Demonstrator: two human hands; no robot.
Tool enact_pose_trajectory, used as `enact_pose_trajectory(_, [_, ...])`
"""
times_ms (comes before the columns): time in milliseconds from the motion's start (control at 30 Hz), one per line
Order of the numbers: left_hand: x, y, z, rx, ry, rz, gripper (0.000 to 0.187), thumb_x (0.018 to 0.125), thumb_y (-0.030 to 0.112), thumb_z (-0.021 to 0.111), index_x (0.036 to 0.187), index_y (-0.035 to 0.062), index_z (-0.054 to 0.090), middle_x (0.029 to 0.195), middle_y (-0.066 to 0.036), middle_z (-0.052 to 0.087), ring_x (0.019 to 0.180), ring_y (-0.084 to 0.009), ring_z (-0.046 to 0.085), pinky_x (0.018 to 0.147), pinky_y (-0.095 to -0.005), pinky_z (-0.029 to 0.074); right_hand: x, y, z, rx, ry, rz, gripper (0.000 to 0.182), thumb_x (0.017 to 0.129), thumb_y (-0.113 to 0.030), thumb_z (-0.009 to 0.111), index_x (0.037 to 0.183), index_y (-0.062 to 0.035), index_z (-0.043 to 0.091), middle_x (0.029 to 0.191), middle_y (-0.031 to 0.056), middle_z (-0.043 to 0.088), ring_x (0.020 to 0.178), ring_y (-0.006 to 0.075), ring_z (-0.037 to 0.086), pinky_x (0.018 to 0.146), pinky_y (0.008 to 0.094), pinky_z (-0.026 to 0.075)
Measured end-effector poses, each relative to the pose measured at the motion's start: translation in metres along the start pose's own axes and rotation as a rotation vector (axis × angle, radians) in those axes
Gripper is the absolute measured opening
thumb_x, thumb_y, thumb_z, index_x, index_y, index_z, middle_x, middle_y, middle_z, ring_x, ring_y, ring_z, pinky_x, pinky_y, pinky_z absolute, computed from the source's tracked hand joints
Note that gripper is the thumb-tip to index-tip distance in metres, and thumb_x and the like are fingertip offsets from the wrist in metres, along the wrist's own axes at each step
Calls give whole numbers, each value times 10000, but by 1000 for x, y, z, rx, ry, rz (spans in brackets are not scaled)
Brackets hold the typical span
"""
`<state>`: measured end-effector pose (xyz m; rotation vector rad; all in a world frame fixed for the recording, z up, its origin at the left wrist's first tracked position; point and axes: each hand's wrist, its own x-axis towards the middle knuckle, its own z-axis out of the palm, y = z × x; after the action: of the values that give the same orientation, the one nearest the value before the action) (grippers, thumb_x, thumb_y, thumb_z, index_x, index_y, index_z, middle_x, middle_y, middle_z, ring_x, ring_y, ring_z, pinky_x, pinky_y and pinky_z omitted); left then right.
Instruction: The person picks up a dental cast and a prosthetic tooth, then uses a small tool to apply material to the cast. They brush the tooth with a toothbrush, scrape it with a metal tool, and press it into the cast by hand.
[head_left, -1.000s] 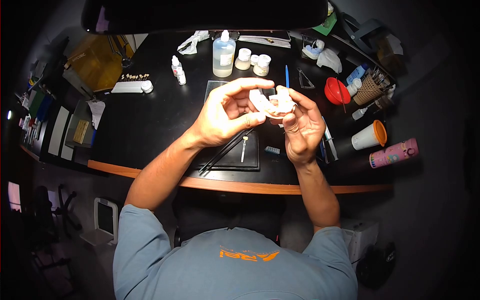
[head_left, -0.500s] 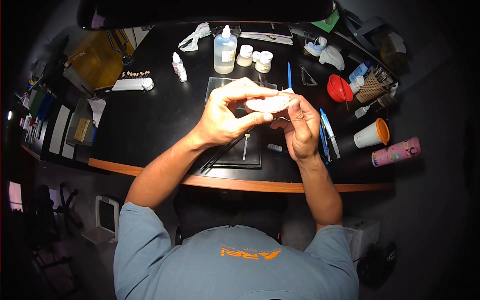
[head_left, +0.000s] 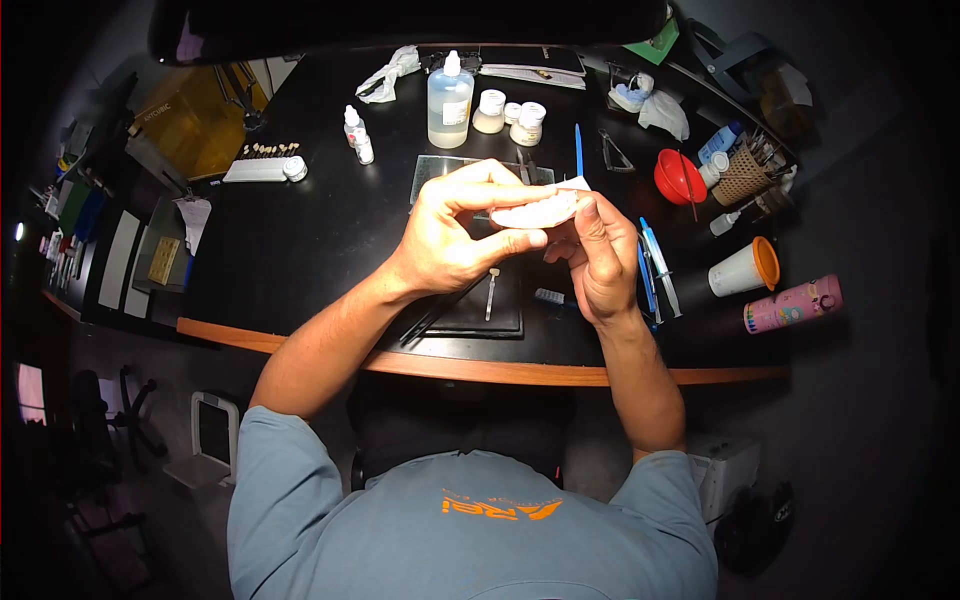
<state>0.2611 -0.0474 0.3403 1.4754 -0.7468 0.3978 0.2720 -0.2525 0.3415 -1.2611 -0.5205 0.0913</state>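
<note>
A pale, brightly lit piece that looks like a dental cast [head_left: 536, 213] is held between both hands above the dark table. My left hand [head_left: 455, 225] grips its left side, thumb below and fingers above. At its right end, my right hand [head_left: 600, 250] pinches it with the thumb in front; the other fingers curl partly out of sight. Under the hands lies a black pad [head_left: 500, 315] with a small shade tab [head_left: 491, 292] and dark thin tools [head_left: 440, 312] on it. A glass plate [head_left: 428, 178] is partly hidden behind my left hand.
Behind the hands stand a large clear bottle [head_left: 449, 108], small jars [head_left: 528, 125] and a dropper bottle [head_left: 358, 138]. To the right are a red bowl [head_left: 679, 178], blue syringes [head_left: 660, 265], a white cup [head_left: 735, 272] and a pink bottle [head_left: 790, 305]. A wooden edge [head_left: 480, 370] borders the table.
The pale piece has tilted slightly in the fingers, and more of its front surface shows. Both hands keep nearly the same place and hold.
</note>
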Motion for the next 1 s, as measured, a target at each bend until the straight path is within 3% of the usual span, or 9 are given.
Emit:
enact_pose_trajectory(167, [1, 2, 0, 29, 7, 8, 432, 822, 65, 879, 1231, 0, 754, 958, -51, 689, 874, -114, 624, 790, -265, 503, 0, -1, 0, -72, -20, 10, 440, 1114, -391, 498, 1235, 11, 630, 1013, 82, 730, 839, 110, 700, 684, 248, 562])
enact_pose_trajectory(267, [0, 5, 0, 1, 7, -17, 433, 814, 52, 879, 1226, -4, 754, 965, -54, 689, 885, -119, 632, 804, -268, 512, 0, 1, 0, 13, 2, 5, 385, 1093, -331, 570, 1187, 31, 663, 1010, 105, 741, 826, 161, 744, 656, 246, 568])
enact_pose_trajectory(467, [0, 2, 1, -12, 14, -15, 436, 794, 21, 886, 1209, -14, 757, 992, -74, 696, 922, -135, 656, 846, -282, 532, 1, -1, 2, 32, -7, 0, 396, 1092, -331, 570, 1201, 40, 656, 1013, 108, 739, 861, 168, 750, 661, 249, 584])
enact_pose_trajectory(667, [2, -2, 1, -1, 51, 73, 395, 770, 61, 919, 1141, 37, 785, 1001, -45, 690, 904, -124, 643, 789, -273, 535, 2, -1, -4, 190, -58, -17, 394, 1075, -204, 579, 1363, 64, 588, 1227, 179, 704, 1037, 199, 728, 794, 291, 629])
enact_pose_trajectory(867, [1, 0, 4, -122, 45, -14, 400, 783, -16, 885, 1163, 39, 771, 1092, -84, 688, 957, -131, 676, 729, -230, 561, 3, -3, -9, 256, -124, -110, 473, 1027, -54, 585, 1479, 56, 501, 1481, 264, 546, 1180, 245, 679, 894, 321, 629])
enact_pose_trajectory(900, [-1, 3, 2, -118, 15, -73, 431, 777, -67, 871, 1183, -22, 735, 1165, -125, 684, 1080, -202, 687, 952, -323, 567, 2, -5, -9, 291, -146, -104, 506, 1011, -16, 585, 1502, 50, 480, 1515, 270, 513, 1209, 251, 662, 904, 319, 614])
enact_pose_trajectory(1000, [3, 0, 4, -93, 48, 31, 391, 804, -75, 836, 1174, 21, 758, 1142, -109, 690, 998, -150, 691, 742, -225, 581, 3, -3, -10, 302, -163, -144, 525, 996, 7, 579, 1509, 48, 475, 1523, 264, 513, 1217, 255, 657, 916, 323, 592])
